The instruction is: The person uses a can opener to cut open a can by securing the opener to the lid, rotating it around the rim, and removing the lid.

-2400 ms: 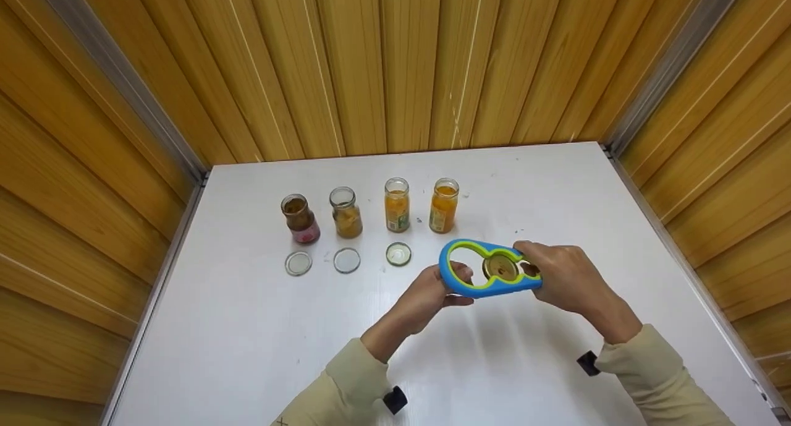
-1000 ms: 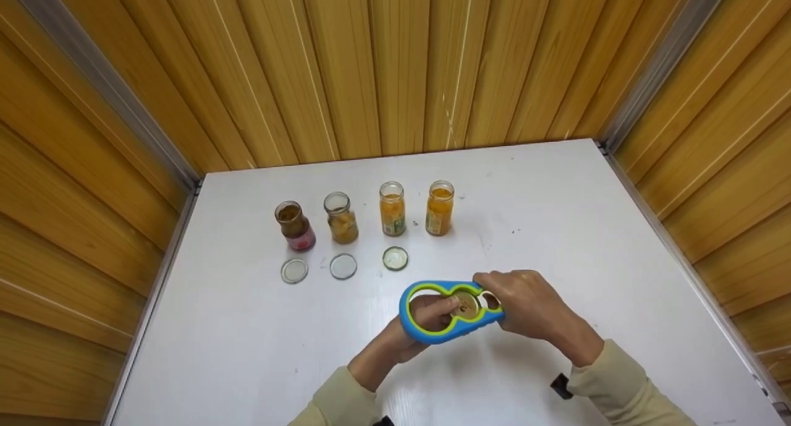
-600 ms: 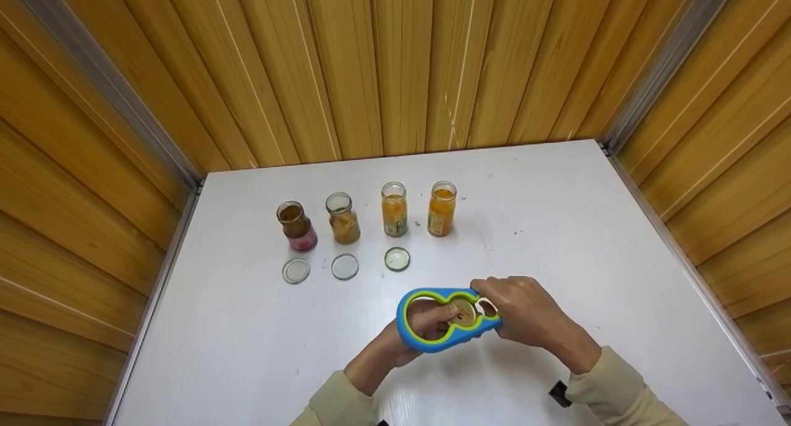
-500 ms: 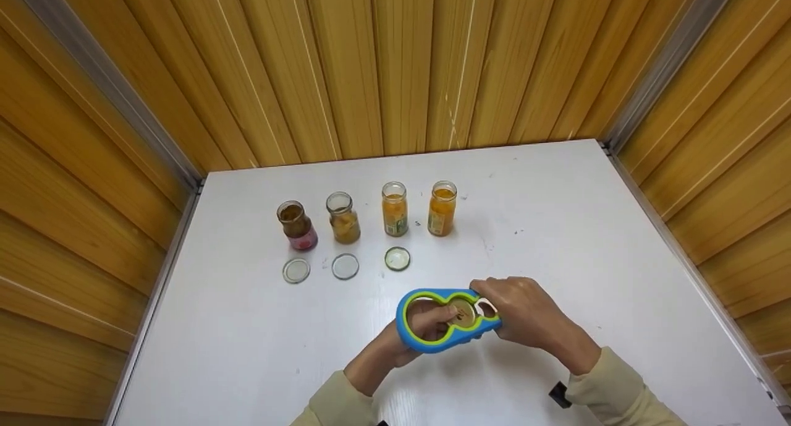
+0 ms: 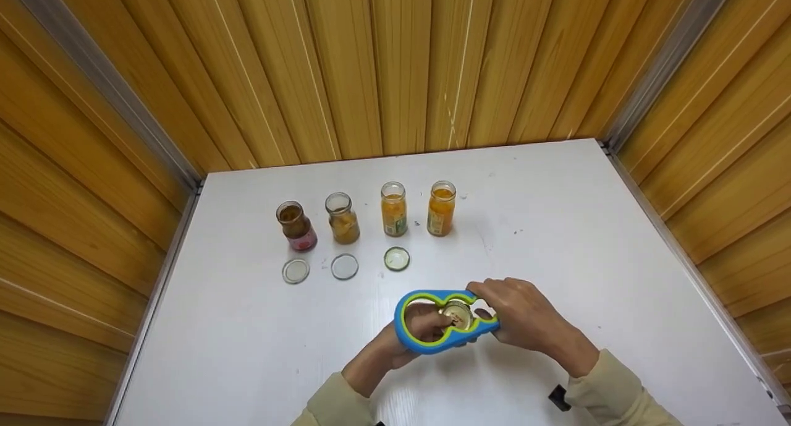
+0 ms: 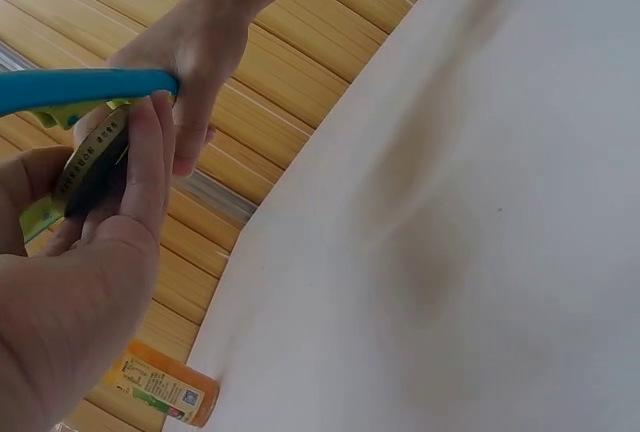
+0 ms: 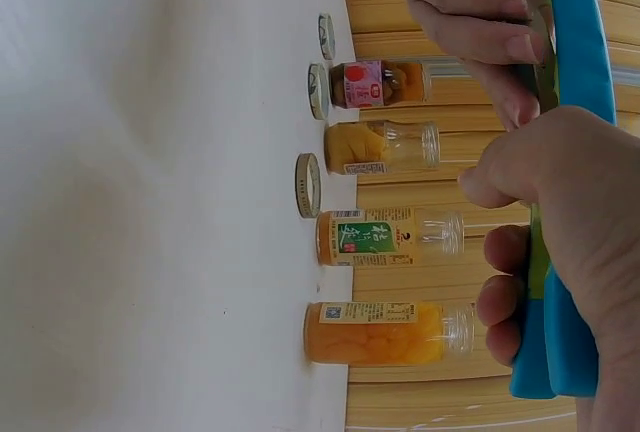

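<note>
My right hand (image 5: 528,318) grips the narrow end of a blue and lime-green jar opener (image 5: 454,339) with round cut-outs, held above the white table. A gold metal jar lid (image 5: 458,318) sits tilted in its middle cut-out. My left hand (image 5: 390,344) reaches from below, its thumb showing through the largest cut-out, and pinches the lid. In the left wrist view the lid (image 6: 95,162) stands between thumb and fingers, lettering along its edge. The right wrist view shows the opener (image 7: 582,42) edge-on, fingers curled round its handle.
Several open glass jars stand in a row behind: a dark one with a pink label (image 5: 301,231), a pale yellow one (image 5: 344,227), and two orange ones (image 5: 394,216), the last being the rightmost jar (image 5: 440,217). Three lids, including a green-rimmed lid (image 5: 397,259), lie before them.
The opener has come down and left, nearer the body. My left hand's thumb has moved onto the lid, which now tilts inside the cut-out. The jars stay put.
</note>
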`<state>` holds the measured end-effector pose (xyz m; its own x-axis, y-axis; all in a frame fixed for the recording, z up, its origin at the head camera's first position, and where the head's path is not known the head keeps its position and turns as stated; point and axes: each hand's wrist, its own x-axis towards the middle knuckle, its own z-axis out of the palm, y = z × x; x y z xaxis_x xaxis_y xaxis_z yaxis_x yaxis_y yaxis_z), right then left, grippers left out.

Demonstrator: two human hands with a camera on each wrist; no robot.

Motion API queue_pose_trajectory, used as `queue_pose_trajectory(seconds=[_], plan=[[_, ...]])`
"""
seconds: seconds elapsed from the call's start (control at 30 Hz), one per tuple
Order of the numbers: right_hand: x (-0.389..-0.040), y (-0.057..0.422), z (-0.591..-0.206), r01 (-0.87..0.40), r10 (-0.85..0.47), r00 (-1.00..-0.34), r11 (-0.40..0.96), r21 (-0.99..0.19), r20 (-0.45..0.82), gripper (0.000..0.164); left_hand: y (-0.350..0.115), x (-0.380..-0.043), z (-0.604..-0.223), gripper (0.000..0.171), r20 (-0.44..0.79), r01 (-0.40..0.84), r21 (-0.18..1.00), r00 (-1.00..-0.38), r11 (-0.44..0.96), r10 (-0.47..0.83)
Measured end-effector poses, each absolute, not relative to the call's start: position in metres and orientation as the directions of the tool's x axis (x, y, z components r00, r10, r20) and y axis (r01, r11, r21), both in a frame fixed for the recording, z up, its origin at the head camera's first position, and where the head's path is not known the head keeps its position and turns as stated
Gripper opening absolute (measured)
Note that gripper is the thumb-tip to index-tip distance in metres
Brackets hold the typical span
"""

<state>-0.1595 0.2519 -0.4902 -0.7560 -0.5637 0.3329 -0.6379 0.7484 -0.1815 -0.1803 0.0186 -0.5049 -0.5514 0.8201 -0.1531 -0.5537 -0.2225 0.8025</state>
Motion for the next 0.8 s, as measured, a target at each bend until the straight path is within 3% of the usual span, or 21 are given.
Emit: queue_pose_trajectory(seconds=[0.23,0.53,0.8], plan=[[-0.157,0.256,-0.491,-0.611,-0.547,-0.779,0.773,-0.171,0.306,0.066,0.010,-0.182,-0.515,0.042,-0.194,-0.559,0.801,-0.582,-0.215,0.790],[-0.157,0.265,-0.494,-0.606,-0.531,-0.777,0.777,-0.174,0.338,0.069,0.002,-0.185,-0.529,0.044,-0.206,-0.550,0.800,-0.629,-0.241,0.750],[-0.158,0.274,-0.495,-0.585,-0.504,-0.789,0.792,-0.176,0.352,0.071,-0.010,-0.192,-0.540,0.043,-0.180,-0.605,0.721,-0.633,-0.337,0.753]])
